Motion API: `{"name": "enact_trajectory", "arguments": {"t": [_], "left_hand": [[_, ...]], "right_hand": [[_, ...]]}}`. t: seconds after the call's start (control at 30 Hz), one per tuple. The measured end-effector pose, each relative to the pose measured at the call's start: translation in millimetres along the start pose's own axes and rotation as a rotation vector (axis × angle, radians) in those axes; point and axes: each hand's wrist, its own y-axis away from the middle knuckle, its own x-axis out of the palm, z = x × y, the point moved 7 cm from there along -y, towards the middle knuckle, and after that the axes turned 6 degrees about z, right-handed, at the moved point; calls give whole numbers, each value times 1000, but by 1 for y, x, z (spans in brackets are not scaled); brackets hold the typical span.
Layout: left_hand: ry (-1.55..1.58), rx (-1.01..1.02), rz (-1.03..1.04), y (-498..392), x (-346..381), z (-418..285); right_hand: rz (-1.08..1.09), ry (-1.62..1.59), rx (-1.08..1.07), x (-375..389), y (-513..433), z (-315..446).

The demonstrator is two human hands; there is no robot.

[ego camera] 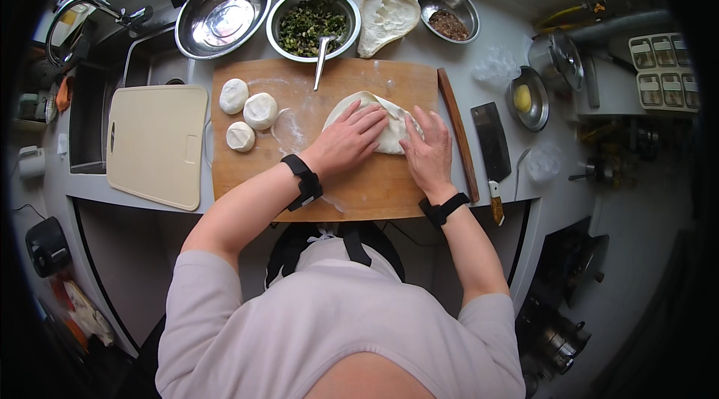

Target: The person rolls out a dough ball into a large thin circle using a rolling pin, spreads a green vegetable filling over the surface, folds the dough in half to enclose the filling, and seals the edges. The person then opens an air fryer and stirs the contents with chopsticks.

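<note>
A folded sheet of white dough (364, 100) lies on a floured wooden board (269, 180). My left hand (349, 132) rests flat on its near left part, fingers pointing up and right. At the dough's right end, the fingertips of my right hand (429, 146) touch its edge. Part of the dough is hidden under both hands, and what it encloses cannot be seen. Several floured dough balls (260, 111) sit at the board's left. Beyond the board stands a steel bowl of chopped greens (308, 23), with a metal spoon (321, 65) leaning over its near rim.
Right of the board lie a wooden rolling pin (458, 135) and a cleaver (492, 141). Behind are an empty steel basin (223, 14), a floury gourd scoop (387, 17) and a bowl of brown filling (447, 20). A cream cutting board (157, 141) overlaps the sink (89, 146) at left.
</note>
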Motion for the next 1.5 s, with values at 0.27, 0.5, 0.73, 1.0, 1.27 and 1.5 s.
{"name": "enact_trajectory", "arguments": {"t": [0.27,0.5,0.73,1.0,1.27,1.5], "left_hand": [[-42,-30,30,7,1,4],[-24,-18,32,6,3,4],[25,-38,36,6,4,8],[29,-4,-49,2,-1,12],[-5,-340,-315,-29,-20,47],[-112,-105,-246,-42,-18,31]], "right_hand": [[-24,-48,17,-8,7,-6],[-76,-255,-6,-17,-18,1],[-45,-357,-27,3,-58,0],[-152,-292,-126,-12,-44,11],[-199,-252,-88,-7,-27,8],[-83,-114,33,-1,-16,20]]}}
